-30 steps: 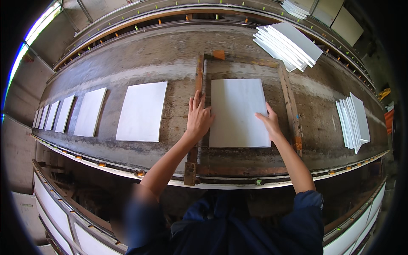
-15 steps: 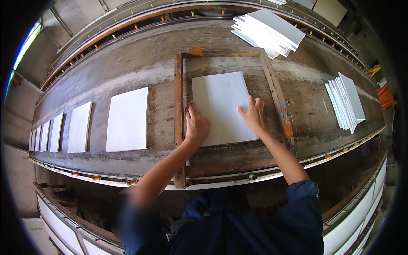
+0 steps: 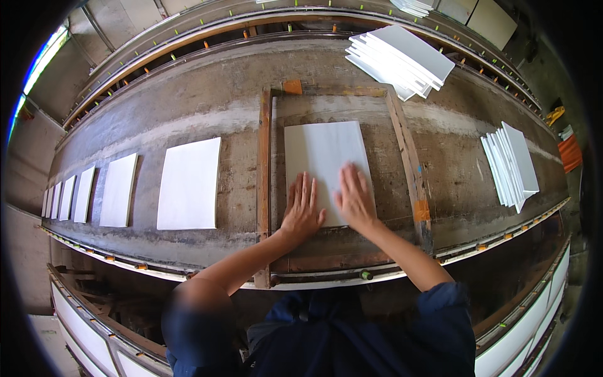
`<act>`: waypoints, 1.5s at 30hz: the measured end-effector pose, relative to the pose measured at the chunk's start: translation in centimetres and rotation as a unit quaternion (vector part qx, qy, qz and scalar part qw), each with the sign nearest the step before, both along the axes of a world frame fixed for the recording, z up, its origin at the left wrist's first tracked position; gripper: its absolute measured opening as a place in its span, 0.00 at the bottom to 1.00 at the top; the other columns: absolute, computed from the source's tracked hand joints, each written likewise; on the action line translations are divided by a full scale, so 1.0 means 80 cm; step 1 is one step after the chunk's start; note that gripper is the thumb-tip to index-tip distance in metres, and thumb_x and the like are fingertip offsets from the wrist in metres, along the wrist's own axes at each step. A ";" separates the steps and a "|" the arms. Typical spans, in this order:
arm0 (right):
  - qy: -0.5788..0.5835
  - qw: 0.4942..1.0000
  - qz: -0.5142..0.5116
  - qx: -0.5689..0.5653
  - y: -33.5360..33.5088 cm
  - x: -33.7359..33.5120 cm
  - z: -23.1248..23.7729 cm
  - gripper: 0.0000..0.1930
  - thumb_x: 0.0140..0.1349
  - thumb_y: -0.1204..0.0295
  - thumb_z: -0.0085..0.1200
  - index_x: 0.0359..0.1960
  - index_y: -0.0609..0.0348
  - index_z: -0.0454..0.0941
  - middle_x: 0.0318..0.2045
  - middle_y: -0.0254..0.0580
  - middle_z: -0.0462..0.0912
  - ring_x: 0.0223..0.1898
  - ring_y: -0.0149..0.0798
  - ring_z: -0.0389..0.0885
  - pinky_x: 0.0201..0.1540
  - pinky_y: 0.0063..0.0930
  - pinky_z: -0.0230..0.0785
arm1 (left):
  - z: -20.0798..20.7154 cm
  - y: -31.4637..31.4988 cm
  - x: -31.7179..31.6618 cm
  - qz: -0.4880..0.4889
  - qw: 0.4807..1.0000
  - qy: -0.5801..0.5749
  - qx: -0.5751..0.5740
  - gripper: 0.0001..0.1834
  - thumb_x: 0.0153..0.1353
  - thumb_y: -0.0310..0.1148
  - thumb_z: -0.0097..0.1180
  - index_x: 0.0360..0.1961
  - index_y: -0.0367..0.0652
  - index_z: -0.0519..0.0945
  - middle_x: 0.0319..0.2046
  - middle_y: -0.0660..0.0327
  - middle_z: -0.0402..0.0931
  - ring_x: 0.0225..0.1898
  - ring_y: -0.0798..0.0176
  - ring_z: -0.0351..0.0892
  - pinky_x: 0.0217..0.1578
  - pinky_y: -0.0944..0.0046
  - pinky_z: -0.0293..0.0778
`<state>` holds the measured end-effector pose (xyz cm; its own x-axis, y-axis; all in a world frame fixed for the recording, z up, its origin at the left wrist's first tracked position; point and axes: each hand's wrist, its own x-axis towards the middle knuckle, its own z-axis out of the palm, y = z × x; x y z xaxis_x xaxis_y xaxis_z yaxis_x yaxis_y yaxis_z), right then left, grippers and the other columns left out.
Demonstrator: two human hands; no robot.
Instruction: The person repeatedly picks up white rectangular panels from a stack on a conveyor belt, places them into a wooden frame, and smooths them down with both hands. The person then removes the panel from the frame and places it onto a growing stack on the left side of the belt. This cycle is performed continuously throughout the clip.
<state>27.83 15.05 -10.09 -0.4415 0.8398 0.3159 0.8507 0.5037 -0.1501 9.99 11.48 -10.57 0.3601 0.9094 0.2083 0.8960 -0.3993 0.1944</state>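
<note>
A white rectangular panel lies flat inside a worn wooden frame on the long stained table. My left hand rests flat on its near left part, fingers stretched forward. Beside it, my right hand lies on the near right part with its fingers extended and slightly blurred. Neither hand grips anything. Both forearms cross the near side of the frame, which has orange tape patches at its far left corner and right side.
Several similar white panels lie in a row to the left. A loose stack of panels sits at the far edge, another stack at the right. Small pegs line a rail along the near table edge.
My hands have left the panel's side edges and moved inward and nearer to me, now flat on its surface. The view has shifted slightly; the panel still lies within the frame.
</note>
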 end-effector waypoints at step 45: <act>0.006 0.998 -0.045 0.033 0.033 0.032 -0.012 0.35 0.65 0.52 0.36 0.64 0.67 0.47 0.66 0.54 0.47 0.68 0.47 0.39 0.67 0.49 0.31 | -0.006 0.037 0.004 0.048 0.996 -0.078 0.017 0.38 0.58 0.42 0.38 0.62 0.25 0.46 0.64 0.38 0.39 0.67 0.41 0.31 0.63 0.41 0.28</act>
<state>30.37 17.65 -11.09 -0.3614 0.8529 0.3769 0.8911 0.4349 -0.1299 10.33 14.42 -11.06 0.2331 0.9294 0.2861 0.8903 -0.3223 0.3218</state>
